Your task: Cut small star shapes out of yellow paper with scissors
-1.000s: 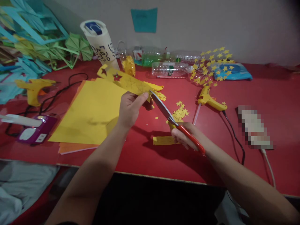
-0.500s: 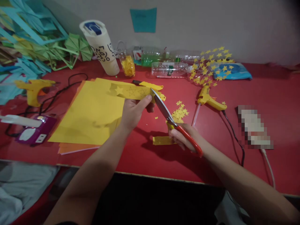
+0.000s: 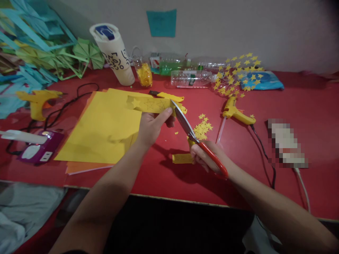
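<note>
We scissor a star-marked yellow paper strip (image 3: 153, 104).
Left hand (image 3: 152, 128) pinches it; right hand (image 3: 201, 156) clasps red-handled metal scissors (image 3: 195, 138) toward eleven o'clock. We should rotate paper, not blades.

This looks like a craft workspace: a red tabletop (image 3: 156, 176) carries glue guns (image 3: 236, 112), stacked coloured paper (image 3: 102, 121), a yellow cutter (image 3: 171, 96) and cut-out stars (image 3: 202, 128), with red-handled scissors (image 3: 211, 154) held above it.

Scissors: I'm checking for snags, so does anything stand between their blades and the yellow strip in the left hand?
Nothing visible does. The right hand grips the scissors, and their tips appear to meet the yellow strip close to where the left hand pinches it. The yellow cutter lies beyond the strip, not between.
</note>
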{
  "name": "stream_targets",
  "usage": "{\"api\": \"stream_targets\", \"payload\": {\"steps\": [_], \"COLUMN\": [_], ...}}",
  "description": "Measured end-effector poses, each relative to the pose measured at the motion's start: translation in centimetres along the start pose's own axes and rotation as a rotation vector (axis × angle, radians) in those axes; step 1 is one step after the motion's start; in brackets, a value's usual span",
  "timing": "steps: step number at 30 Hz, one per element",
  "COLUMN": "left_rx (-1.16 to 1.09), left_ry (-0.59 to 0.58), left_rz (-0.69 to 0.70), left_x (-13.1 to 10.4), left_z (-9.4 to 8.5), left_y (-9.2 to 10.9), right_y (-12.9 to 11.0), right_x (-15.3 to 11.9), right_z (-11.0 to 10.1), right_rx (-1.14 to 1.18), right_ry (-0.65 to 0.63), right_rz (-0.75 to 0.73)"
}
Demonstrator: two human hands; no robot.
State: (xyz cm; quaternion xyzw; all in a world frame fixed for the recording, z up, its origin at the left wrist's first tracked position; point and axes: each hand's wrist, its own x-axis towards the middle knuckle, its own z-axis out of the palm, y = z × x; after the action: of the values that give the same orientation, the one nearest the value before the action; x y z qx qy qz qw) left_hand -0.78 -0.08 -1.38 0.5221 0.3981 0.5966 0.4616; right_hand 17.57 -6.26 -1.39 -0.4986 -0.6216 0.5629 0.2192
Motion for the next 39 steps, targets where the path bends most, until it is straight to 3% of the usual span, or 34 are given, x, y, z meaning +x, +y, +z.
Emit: {"api": "stream_targets", "payload": {"steps": [16, 26, 32, 39], "left_rx": [-0.027, -0.018, -0.063, -0.060], "left_ry": [-0.014, -0.032, 0.021, 0.060], "left_rz": [-0.003, -0.023, -0.025, -0.010], "left_x": [-0.03, 0.21, 0.60, 0.88], "left_z": [-0.13, -0.56, -0.65, -0.95], "left_y": [0.04, 0.24, 0.55, 0.76], "right_y": [-0.18, -0.30, -0.45, -0.01], "right_x": [0.06, 0.03, 0.07, 0.33], "right_z": [-0.15, -0.43, -0.52, -0.61], "right_rx": [-0.047, -0.057, -0.022, -0.082], "right_ry": [0.023, 0.033, 0.032, 0.026], "right_rz": [0.031, -0.036, 0.058, -0.051]}}
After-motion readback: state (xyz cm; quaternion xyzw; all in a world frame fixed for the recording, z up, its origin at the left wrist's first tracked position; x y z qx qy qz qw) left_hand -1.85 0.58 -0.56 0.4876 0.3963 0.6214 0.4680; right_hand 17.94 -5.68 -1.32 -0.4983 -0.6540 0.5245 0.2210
